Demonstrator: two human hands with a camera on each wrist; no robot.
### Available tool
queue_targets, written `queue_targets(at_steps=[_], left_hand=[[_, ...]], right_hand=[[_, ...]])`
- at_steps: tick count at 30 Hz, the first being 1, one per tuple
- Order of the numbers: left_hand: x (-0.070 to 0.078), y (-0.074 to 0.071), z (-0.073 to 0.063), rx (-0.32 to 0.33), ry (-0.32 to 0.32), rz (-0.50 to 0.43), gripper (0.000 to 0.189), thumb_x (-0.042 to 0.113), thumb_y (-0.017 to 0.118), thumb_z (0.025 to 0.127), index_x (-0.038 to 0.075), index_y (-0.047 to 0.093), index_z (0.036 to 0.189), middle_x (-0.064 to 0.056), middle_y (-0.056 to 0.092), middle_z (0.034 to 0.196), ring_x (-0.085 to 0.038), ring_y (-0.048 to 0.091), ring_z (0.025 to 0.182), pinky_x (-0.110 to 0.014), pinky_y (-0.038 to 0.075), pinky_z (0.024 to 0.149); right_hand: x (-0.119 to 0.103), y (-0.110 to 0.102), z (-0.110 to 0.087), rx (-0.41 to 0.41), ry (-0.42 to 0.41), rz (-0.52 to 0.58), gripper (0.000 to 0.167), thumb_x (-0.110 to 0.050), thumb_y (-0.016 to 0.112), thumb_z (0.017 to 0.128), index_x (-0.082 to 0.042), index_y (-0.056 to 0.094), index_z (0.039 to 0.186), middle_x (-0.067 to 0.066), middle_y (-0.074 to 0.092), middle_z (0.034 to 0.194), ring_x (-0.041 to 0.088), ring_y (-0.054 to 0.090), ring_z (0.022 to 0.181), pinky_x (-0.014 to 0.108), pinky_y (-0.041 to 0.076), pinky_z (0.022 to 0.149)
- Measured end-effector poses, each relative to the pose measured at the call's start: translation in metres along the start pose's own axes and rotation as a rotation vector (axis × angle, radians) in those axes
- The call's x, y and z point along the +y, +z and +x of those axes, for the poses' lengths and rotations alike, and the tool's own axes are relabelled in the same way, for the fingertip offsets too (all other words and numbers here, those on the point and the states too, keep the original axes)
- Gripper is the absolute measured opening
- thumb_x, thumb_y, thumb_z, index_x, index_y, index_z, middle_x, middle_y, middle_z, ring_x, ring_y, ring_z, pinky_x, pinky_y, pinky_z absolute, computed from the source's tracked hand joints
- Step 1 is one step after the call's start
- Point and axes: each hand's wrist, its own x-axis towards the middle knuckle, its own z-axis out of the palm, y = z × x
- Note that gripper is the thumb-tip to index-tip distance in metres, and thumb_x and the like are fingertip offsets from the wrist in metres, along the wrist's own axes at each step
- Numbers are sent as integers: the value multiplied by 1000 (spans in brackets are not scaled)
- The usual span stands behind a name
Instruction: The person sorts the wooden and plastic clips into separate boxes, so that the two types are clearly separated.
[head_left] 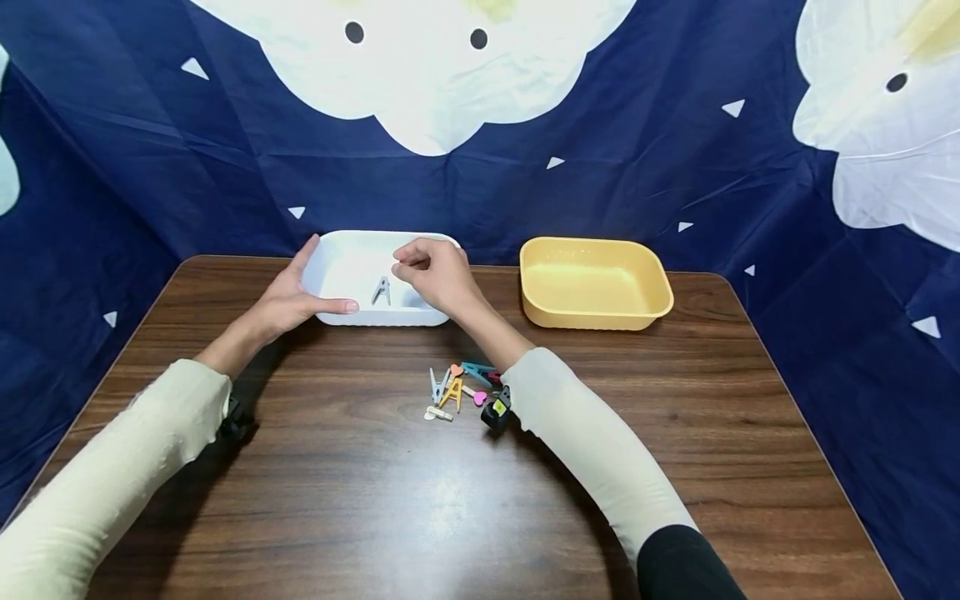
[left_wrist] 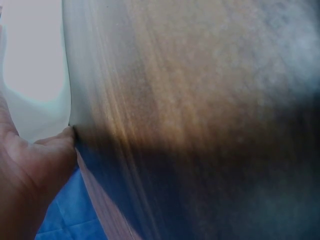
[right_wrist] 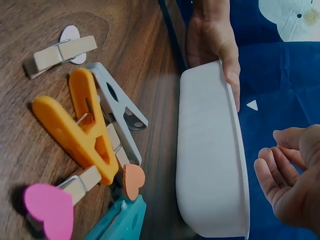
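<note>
At the back of the table, my left hand (head_left: 288, 300) holds the left end of a white plastic bin (head_left: 337, 317), its thumb along the front rim. Over the bin's right half is my right hand (head_left: 438, 271), fingers loosely bent, with nothing between thumb and fingertips in the right wrist view. A grey clothespin (head_left: 382, 290) stands inside the bin, just left of and below those fingertips. On the table in front lies a small pile: a yellow-orange clothespin (right_wrist: 82, 125), another grey clothespin (right_wrist: 117, 102), a teal clothespin (right_wrist: 122, 220) and small wooden pegs (right_wrist: 65, 52), some with hearts.
A yellow bin (head_left: 596, 321) stands at the back right, apart from the white one. Dark blue cloth (head_left: 480, 200) with white shapes hangs behind the wooden table (head_left: 360, 500). The right forearm passes over the pile's right side and partly hides it.
</note>
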Motion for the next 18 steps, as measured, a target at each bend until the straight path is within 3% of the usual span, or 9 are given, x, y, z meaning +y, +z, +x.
queue_targets(at_steps=[18], left_hand=[[-2, 0, 0, 2, 9, -1, 149, 26, 100, 88, 27, -17, 180, -9, -7, 191, -37, 1, 177, -62, 7, 144]], right_hand=[[6, -12, -20, -11, -23, 7, 21, -20, 80, 107, -5, 84, 122, 7, 86, 110, 15, 74, 93, 20, 55, 78]])
